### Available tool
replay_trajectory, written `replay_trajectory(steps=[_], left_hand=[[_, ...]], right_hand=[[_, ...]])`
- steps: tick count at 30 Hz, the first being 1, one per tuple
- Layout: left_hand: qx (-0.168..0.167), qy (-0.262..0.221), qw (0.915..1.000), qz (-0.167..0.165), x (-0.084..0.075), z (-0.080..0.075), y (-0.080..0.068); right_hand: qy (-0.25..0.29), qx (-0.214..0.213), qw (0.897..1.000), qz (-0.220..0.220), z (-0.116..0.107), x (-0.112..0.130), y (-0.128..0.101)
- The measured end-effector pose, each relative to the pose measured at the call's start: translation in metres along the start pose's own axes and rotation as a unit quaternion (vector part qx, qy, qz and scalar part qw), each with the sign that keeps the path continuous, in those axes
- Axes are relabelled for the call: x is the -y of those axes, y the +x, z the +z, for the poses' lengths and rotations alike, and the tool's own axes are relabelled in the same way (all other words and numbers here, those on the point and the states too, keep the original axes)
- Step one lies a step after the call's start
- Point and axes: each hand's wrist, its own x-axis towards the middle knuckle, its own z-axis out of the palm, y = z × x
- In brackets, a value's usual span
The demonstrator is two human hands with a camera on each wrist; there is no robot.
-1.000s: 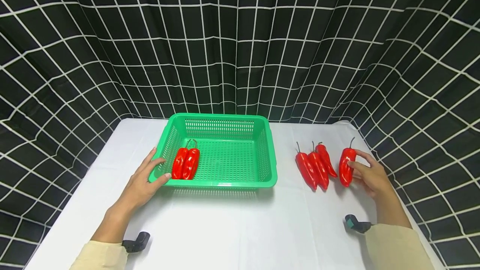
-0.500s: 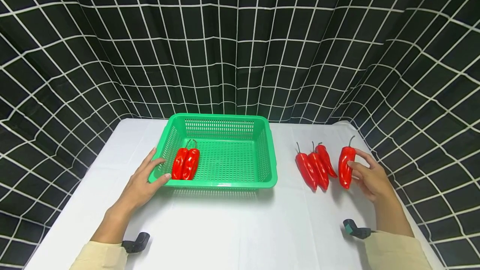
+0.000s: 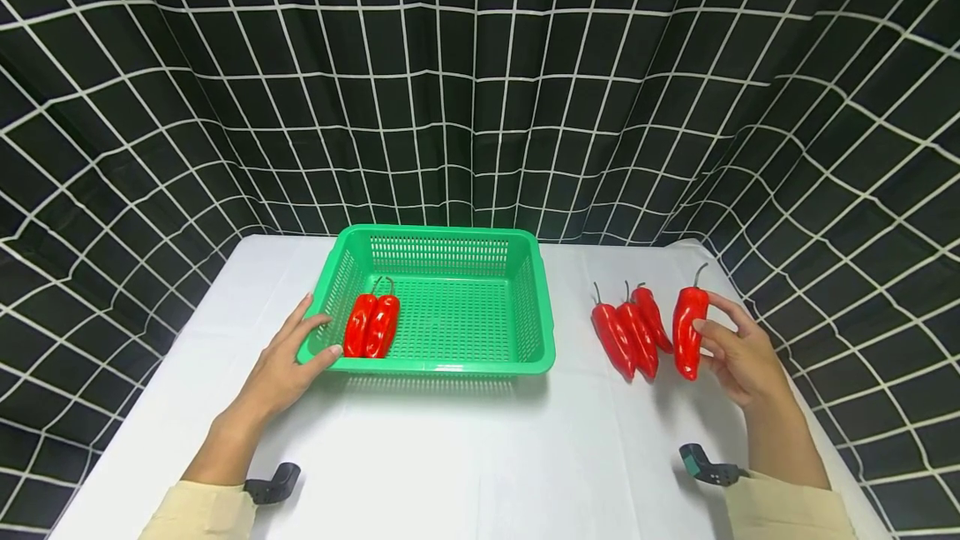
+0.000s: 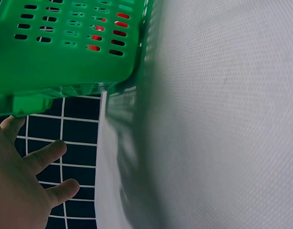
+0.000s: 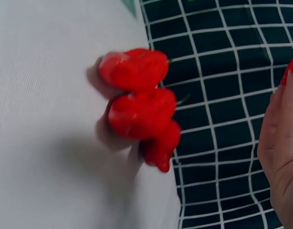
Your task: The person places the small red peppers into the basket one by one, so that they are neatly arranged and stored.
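At the right side of the head view my right hand (image 3: pixel 741 357) pinches a red pepper (image 3: pixel 689 332) between thumb and fingers, its stem pointing up and away. The right wrist view shows only a sliver of this pepper beside the hand (image 5: pixel 283 152). My left hand (image 3: pixel 283 365) rests at the near left corner of a green plastic basket (image 3: pixel 442 367), thumb on the rim. Its other fingers are spread rather than curled in the left wrist view. Two red peppers (image 3: pixel 372 326) lie side by side inside the basket, at its left end.
Three more red peppers (image 3: pixel 634 332) lie close together on the white tablecloth (image 3: pixel 480 448), between the basket and my right hand. A black cloth with white grid lines (image 3: pixel 495 90) hangs around the back and sides. Each wrist carries a small black camera (image 3: pixel 708 467).
My right hand has lifted the pepper slightly and moved it a little to the left, toward the three others. The left hand and the basket have stayed put.
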Motion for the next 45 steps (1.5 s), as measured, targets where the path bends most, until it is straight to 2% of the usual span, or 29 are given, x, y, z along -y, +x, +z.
replay_trajectory(steps=[5, 22, 36, 41, 45], left_hand=[[0.003, -0.001, 1.0000, -0.003, -0.001, 0.000, 0.000], [0.000, 0.001, 1.0000, -0.003, 0.002, 0.001, 0.000], [-0.002, 0.000, 1.0000, -0.003, 0.000, 0.002, 0.000], [-0.003, 0.001, 1.0000, -0.001, 0.000, 0.002, 0.000], [-0.003, 0.001, 1.0000, 0.001, 0.000, 0.001, 0.000]], right_hand=[[0.001, 0.001, 1.000, -0.010, 0.013, 0.006, -0.008], [0.006, 0.006, 0.996, -0.094, 0.054, 0.026, -0.040], [-0.002, 0.006, 0.993, -0.120, 0.085, 0.032, -0.056], [0.002, 0.019, 0.990, -0.141, 0.096, 0.031, -0.059], [0.005, 0.021, 0.990, -0.137, 0.108, 0.032, -0.059]])
